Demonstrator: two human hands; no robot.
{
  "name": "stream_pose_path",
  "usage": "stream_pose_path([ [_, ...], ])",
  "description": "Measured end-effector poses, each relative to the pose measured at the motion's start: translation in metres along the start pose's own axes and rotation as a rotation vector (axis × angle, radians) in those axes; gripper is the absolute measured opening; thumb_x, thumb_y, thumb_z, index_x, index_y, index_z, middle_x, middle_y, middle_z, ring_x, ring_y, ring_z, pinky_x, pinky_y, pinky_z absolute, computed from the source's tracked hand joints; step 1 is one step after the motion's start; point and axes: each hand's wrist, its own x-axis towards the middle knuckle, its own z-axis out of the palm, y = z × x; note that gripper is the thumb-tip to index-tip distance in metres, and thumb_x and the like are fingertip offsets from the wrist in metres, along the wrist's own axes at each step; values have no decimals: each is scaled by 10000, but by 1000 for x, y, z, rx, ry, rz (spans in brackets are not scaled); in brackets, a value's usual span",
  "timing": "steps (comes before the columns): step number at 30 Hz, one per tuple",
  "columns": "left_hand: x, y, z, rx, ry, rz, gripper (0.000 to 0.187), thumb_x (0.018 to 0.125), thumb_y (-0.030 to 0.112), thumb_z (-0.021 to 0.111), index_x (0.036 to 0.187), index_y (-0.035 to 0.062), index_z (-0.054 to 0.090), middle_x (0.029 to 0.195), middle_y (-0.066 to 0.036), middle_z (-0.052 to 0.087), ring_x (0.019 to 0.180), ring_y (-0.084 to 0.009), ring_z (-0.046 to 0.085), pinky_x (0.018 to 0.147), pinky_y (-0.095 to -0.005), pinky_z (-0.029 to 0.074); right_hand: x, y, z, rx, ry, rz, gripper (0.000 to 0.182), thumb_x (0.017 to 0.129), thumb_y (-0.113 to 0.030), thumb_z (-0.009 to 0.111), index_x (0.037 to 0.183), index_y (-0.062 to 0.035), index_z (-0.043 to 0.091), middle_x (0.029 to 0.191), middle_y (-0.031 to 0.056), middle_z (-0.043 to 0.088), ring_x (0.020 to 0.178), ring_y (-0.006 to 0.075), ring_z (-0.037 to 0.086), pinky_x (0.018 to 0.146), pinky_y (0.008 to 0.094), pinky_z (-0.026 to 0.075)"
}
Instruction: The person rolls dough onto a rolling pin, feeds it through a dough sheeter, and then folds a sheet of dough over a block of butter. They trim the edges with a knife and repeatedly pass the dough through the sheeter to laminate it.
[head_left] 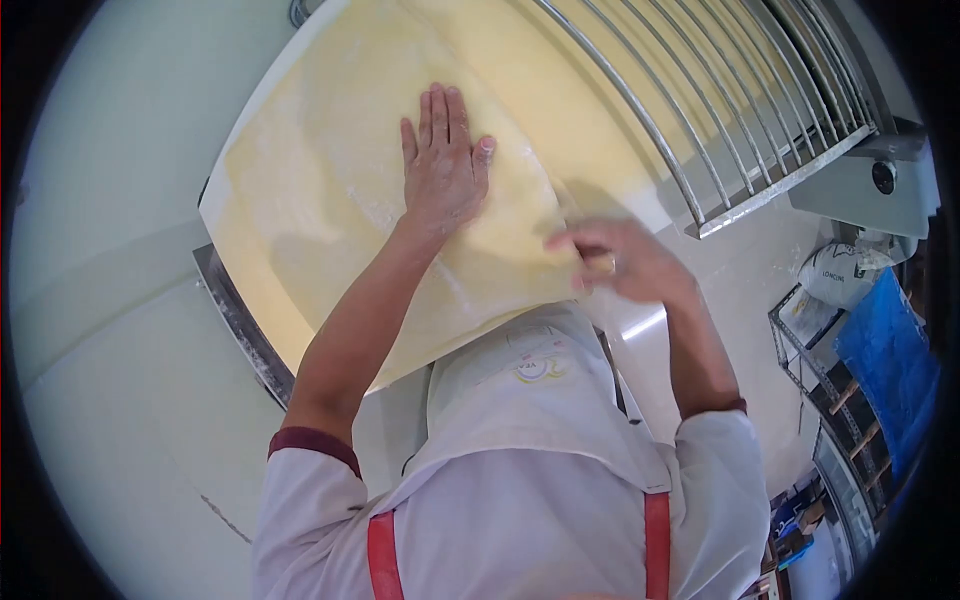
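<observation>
A wide sheet of pale yellow dough [330, 210], dusted with flour in patches, lies folded over itself on a flat machine bed. My left hand [443, 180] rests palm down on the dough near its middle, fingers stretched out, holding nothing. At the dough's right edge is my right hand [615, 260], blurred by motion. Its index finger points left towards the edge and the other fingers are curled. Whether it holds anything is hidden by the blur.
A curved metal bar guard [660, 135] spans the machine at the upper right, over more dough. A dark metal edge [240, 325] borders the bed at left. At far right are a white sack [835, 275], a blue sheet [890, 360] and a metal rack.
</observation>
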Motion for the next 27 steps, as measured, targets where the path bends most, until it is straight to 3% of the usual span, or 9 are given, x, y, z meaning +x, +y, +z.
stream_pose_path([
  [4,-32,2,-8,-64,-80,153,726,922,354,444,1456,-46,159,1519,-244,156,1421,-369,140,1126,-539,92,-17,-10,35,-410,45,-126,376,714,-86,752,1067,-98,621,1007,147,598,927,356,587,782,407,491],
  [7,-44,41,-3,-127,-58,224,760,897,379,488,1439,-68,196,1507,-253,182,1420,-366,145,1121,-558,97,-31,-22,11,-425,18,-100,346,713,-70,749,1039,-90,636,942,129,591,853,331,588,737,404,481],
  [10,-44,87,1,-196,-18,245,756,884,396,512,1409,-87,262,1492,-245,224,1420,-350,160,1110,-581,119,-46,-18,7,-357,71,179,312,732,-25,712,1032,-70,641,943,162,559,902,321,567,785,407,454],
  [15,-69,82,8,-373,-49,468,737,866,408,547,1429,5,294,1506,-177,238,1425,-307,161,1125,-558,115,-51,6,59,-415,600,-122,288,734,9,695,1008,-29,617,977,155,559,891,293,567,743,374,454],
  [18,-64,5,-2,-431,-161,671,727,866,422,553,1464,117,275,1533,-100,216,1432,-248,160,1144,-526,91,-34,-5,93,-320,850,3,359,739,-37,717,1051,16,547,1024,156,567,920,267,569,767,362,458],
  [20,-40,-98,-8,-301,-106,525,716,891,419,533,1475,116,252,1549,-99,183,1436,-249,143,1144,-503,70,-25,-15,101,-343,881,254,434,742,-79,741,1081,35,494,1051,145,570,949,233,570,787,347,462],
  [23,-1,-296,11,143,194,241,665,929,441,459,1476,135,235,1531,-115,225,1420,-287,186,1127,-522,119,-17,-10,74,-179,553,532,520,733,-114,768,1128,16,456,1083,122,569,989,195,557,831,331,463],
  [26,28,-384,-23,177,48,-287,629,955,459,417,1430,62,302,1475,-174,319,1389,-301,259,1116,-512,203,-23,1,116,275,852,91,549,719,-135,791,1141,-5,464,1083,90,569,980,169,554,851,318,468],
  [27,51,-383,-21,59,75,-201,631,952,459,426,1421,50,315,1465,-181,333,1377,-306,280,1114,-490,221,-12,5,141,520,983,-108,538,713,-144,803,1124,-8,484,1080,84,574,944,183,575,866,321,477],
])
